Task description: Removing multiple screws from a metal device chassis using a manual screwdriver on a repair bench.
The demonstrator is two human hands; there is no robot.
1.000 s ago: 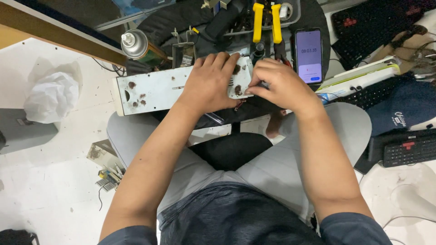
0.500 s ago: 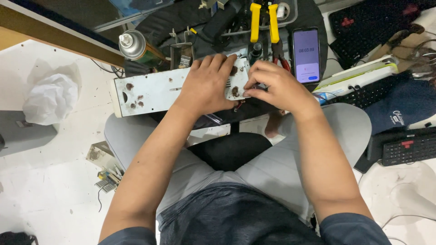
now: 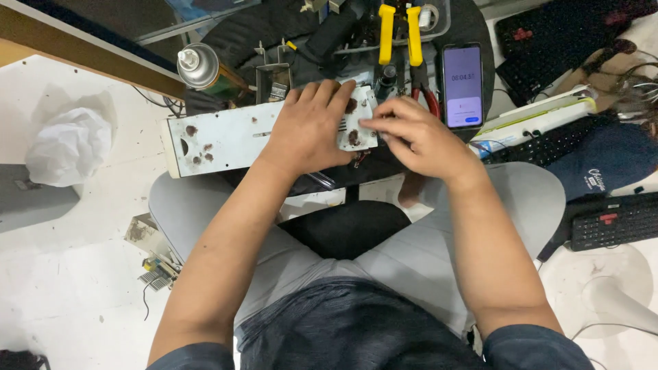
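Since the earlier frame, the right hand (image 3: 418,140) has drawn its fingers together at the right end of the white metal panel (image 3: 219,140), where before they lay spread over that end; the left hand (image 3: 308,127) has barely shifted. That panel is a long, rust-spotted plate lying across the upper middle of the frame, its long axis running left to right, tilted slightly upward to the right. The left hand lies flat and open on top, pressing down right of its middle. The right hand pinches closed at the panel's right edge; whether it holds a small part there I cannot tell. Yellow-handled pliers (image 3: 397,31) and a phone (image 3: 461,85) lie just above.
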